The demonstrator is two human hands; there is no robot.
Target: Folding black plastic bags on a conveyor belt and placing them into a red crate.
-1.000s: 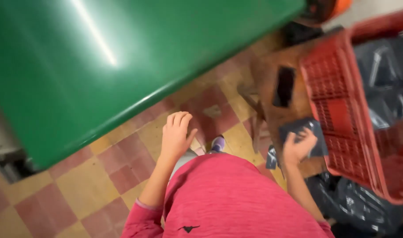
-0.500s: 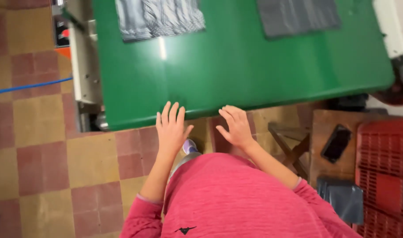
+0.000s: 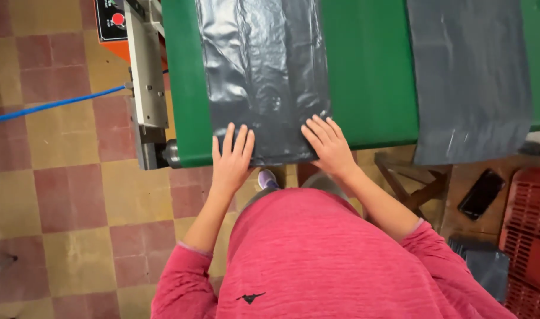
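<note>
A dark grey plastic bag lies flat on the green conveyor belt, its near end at the belt's edge. My left hand rests flat with spread fingers on the bag's near left corner. My right hand presses flat on its near right corner. Neither hand grips anything. A second grey bag lies further right on the belt, its end hanging over the edge.
An orange control box with a red button and a metal frame sit at the belt's left. A blue cable crosses the tiled floor. A wooden stool with a black phone and a red crate stand at the right.
The view has swung from the crate to the belt. Both hands have gone from the belt's bare edge onto the near end of the grey bag, which has come closer.
</note>
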